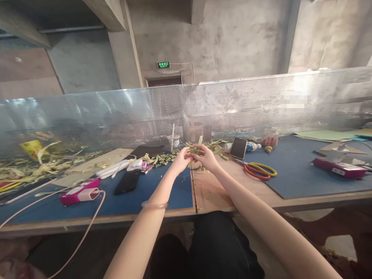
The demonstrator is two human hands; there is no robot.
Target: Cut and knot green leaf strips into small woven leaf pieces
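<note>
Both my arms reach forward over the workbench and my hands meet above its middle. My left hand (180, 159) and my right hand (205, 155) are both closed in a pinch on a small green folded leaf strip (193, 148) held between them. A clear bangle (154, 204) sits on my left forearm. Just behind my hands lies a row of small green woven pieces (162, 158) on the blue mat (162, 190).
Red and yellow scissors (259, 169) lie right of my hands beside a propped phone (238, 147). A black phone (127, 181) and a pink device (79, 192) with a cable lie left. Pale leaf strips (43, 164) pile at far left. A perforated metal screen (221, 104) backs the bench.
</note>
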